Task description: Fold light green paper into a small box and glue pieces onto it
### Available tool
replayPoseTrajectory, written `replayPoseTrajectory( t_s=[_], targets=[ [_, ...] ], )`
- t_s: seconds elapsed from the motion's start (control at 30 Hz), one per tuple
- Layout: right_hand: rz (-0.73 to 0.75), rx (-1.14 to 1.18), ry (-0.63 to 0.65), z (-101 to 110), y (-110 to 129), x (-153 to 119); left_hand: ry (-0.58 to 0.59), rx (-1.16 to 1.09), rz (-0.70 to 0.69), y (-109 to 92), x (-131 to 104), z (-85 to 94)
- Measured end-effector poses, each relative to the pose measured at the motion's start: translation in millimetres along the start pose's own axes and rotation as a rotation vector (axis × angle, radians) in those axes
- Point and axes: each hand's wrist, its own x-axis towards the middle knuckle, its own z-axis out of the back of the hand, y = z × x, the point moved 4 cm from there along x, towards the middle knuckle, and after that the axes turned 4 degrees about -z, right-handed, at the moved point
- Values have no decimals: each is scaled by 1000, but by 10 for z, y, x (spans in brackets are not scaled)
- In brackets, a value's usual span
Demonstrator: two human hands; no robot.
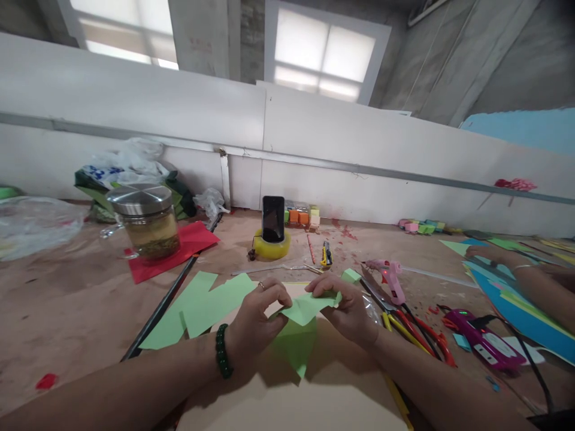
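Between my two hands is a piece of light green paper point(302, 310), folded and bent, with a pointed part hanging down toward me. My left hand point(258, 317), wearing a ring and a dark green bead bracelet point(223, 352), pinches its left end. At the other end my right hand point(345, 311) has thumb and fingers closed on the paper. Beneath lies a large cream sheet point(287, 404). Cut green paper sheets point(215, 302) overlap to the left of my left hand. A small green paper box point(351, 275) sits just beyond my right hand.
A glass tea mug point(150, 230) stands on red paper at left. A phone point(273, 218) leans in a yellow tape roll point(272, 246). Rightward lie a pink glue gun point(389, 278), red-handled scissors point(420, 332), a utility knife point(326, 254) and a purple power strip point(485, 341). Another person's hand point(487, 256) touches coloured paper.
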Motion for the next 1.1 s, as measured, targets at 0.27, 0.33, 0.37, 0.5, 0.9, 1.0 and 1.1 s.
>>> replayPoseTrajectory(
  t_s=[0.27, 0.33, 0.37, 0.5, 0.9, 1.0, 1.1],
  targets=[
    [-92, -18, -50, 22, -148, -4, -27, 29, -49, -93, -3, 31],
    [-130, 8, -65, 1, -173, -21, -29, 15, -75, -100, 1, 29],
    [-151, 25, -70, -17, -179, -32, -34, 10, -83, -100, 5, 30],
    [-288, 103, -82, -104, -203, -70, -60, -7, -95, -116, 33, 44],
    [-797, 542, -40, -278, -461, 320, -203, -394, 449, 339, 101, 81],
    [-836, 641, -123, -330, -644, 347, -192, -565, 582, 458, 112, 42],
    [-838, 686, -136, -391, -758, 301, -154, -589, 615, 487, 131, 30]
  ],
)
